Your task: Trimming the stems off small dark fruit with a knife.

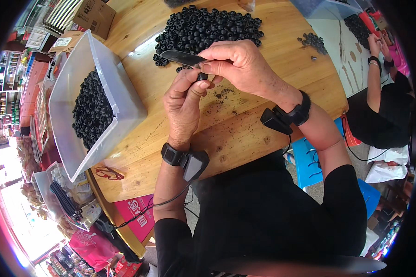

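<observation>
My left hand (184, 99) pinches a small round black part (202, 76) between thumb and forefinger, just above the wooden table. In my right hand (246, 64) is a small knife (182, 57) with a dark blade that points to the left. The fingertips of both hands meet around the black part. Beyond them spreads a large pile of similar black parts (208, 30), each round with a hole where it shows. Whether the knife's edge touches the part is hidden by the fingers.
Left on the table (148, 152) stands a clear plastic bin (120, 99) with many black parts. Red-framed glasses (109, 173) lie by the near left edge, dark crumbs (224, 94) below the hands. A smaller cluster (313, 42) sits at right. Another person (379, 92) works at far right.
</observation>
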Demonstrator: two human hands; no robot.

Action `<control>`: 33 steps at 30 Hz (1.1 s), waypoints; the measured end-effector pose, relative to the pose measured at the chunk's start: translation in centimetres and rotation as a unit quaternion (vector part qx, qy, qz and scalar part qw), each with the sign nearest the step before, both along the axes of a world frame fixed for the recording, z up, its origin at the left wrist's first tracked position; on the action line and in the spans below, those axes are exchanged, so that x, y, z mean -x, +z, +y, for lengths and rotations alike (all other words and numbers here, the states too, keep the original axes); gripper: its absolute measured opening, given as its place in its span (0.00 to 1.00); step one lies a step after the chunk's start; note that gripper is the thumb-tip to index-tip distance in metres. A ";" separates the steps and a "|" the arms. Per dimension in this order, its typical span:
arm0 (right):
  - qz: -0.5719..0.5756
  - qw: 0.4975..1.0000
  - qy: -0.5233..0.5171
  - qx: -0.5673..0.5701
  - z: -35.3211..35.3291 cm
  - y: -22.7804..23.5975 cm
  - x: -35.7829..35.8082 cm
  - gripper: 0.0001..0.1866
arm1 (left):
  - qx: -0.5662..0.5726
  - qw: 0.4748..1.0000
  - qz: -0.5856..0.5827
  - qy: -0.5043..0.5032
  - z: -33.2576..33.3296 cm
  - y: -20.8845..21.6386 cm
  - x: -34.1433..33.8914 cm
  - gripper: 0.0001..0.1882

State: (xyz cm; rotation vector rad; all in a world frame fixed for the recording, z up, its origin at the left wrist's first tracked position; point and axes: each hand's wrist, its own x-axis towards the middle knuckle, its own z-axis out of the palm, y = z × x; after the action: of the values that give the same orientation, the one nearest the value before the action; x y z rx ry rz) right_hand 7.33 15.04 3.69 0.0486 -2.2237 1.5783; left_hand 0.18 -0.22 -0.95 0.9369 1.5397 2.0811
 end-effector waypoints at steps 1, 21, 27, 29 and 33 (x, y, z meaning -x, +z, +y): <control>-0.006 0.998 0.016 0.055 0.1 0.0 0.1 0.08 | -0.001 1.000 0.000 0.000 0.1 0.1 -0.1 0.13; -0.025 0.993 0.028 0.114 0.2 0.4 -0.1 0.08 | -0.039 0.998 -0.027 -0.030 0.1 0.2 -0.1 0.13; -0.058 0.977 0.057 0.196 0.6 1.3 -0.3 0.10 | -0.114 0.986 -0.091 -0.087 0.2 0.5 0.3 0.15; -0.053 0.976 0.073 0.198 0.5 1.4 -0.5 0.11 | -0.126 0.983 -0.095 -0.092 0.2 0.4 0.4 0.15; -0.047 0.978 0.070 0.189 0.3 1.5 -0.6 0.10 | -0.138 0.981 -0.096 -0.097 0.0 0.2 0.6 0.16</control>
State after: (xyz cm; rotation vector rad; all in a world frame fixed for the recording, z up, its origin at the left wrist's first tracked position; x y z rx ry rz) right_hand 7.97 15.34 5.21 0.0226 -1.9856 2.0953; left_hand -0.39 -0.17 -0.71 0.9072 1.0387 2.2026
